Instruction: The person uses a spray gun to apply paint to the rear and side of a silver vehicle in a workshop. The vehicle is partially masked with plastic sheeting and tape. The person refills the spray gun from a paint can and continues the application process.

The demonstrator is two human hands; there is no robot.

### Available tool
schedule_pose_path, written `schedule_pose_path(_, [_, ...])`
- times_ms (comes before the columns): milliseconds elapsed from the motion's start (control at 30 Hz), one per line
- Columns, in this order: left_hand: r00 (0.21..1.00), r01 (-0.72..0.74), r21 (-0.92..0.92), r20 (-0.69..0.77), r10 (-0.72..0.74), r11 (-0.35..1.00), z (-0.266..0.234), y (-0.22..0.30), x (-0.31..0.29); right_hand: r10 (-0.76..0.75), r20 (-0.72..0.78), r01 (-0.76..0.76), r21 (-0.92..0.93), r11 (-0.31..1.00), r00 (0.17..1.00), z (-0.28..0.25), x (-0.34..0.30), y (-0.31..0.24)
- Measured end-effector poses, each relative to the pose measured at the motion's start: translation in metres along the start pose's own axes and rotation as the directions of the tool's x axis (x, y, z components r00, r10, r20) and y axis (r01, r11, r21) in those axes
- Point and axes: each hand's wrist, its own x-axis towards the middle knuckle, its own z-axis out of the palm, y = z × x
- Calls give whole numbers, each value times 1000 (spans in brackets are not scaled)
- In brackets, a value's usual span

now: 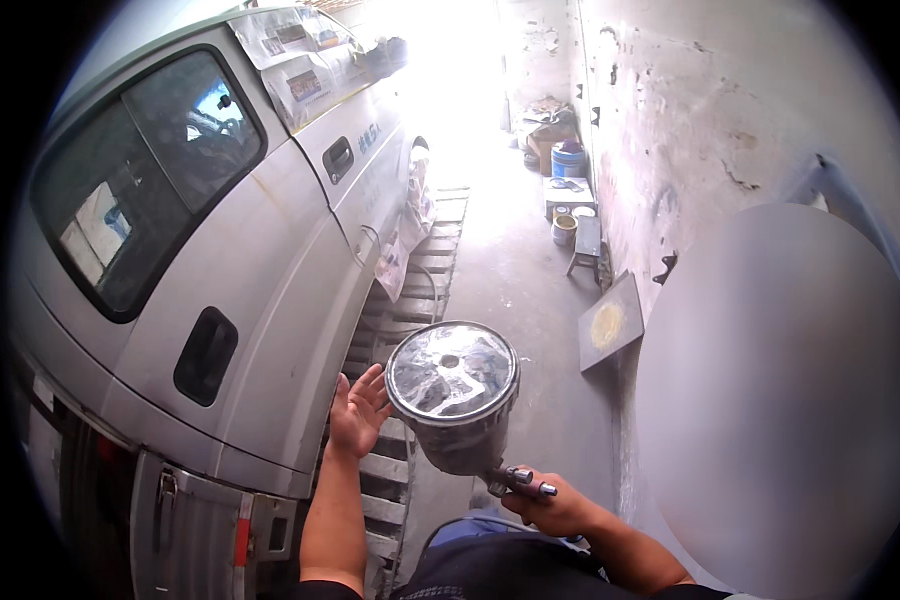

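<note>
From here: right hand (558, 505) is wrapped around the grip of a spray gun (513, 478), held out in front of the body, round cup (465, 440) on top under a shiny lid (440, 385). Left hand (358, 418) is empty, palm open, fingers apart, just beside the cup; can't tell if it touches. Silver van (270, 320) stands on the person's left, floor slats (382, 490) alongside.

Right hand (558, 508) seemingly part-hidden by spray gun (462, 432), large grey shape (780, 400) blurred
</note>
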Motion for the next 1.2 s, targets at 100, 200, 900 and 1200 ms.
schedule_pose_path(100, [999, 7, -10, -33, -7, 1000, -2, -8, 48, 4, 48, -3, -15, 1000, 999, -33, 47, 17])
schedule_pose_path(200, [997, 48, -58, -65, -51, 997, -30, -17, 100, 2, 16, -2, 15, 1000, 1000, -66, 93, 10])
schedule_pose_path(900, [932, -12, 472, -314, 181, 882, -15, 4, 450, -5, -155, -4, -57, 998, 988, -319, 433, -3])
schedule_pose_path(1200, [768, -478, 842, 539, 346, -251, 192, -22, 632, -464, -352, 333, -374, 866, 813, -471, 571, 17])
